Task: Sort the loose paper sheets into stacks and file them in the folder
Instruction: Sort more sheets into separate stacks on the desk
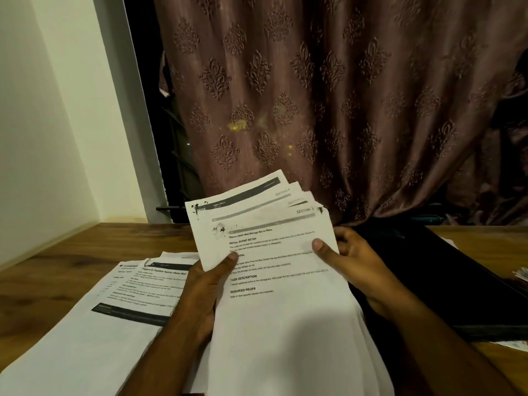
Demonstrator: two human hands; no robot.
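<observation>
I hold a fanned bundle of printed paper sheets (274, 270) upright above the wooden table (71, 252). My left hand (203, 284) grips the bundle's left edge, thumb on the front page. My right hand (351, 264) grips the right edge, thumb pressed on the top sheet and fingers behind. A stack of printed sheets (114, 310) lies flat on the table to the left, partly hidden by my left forearm. A black folder (445, 270) lies open on the table to the right, behind my right hand.
A patterned brown curtain (328, 95) hangs behind the table. A cream wall (43, 124) stands to the left. More paper edges (521, 274) show at the far right beside the folder.
</observation>
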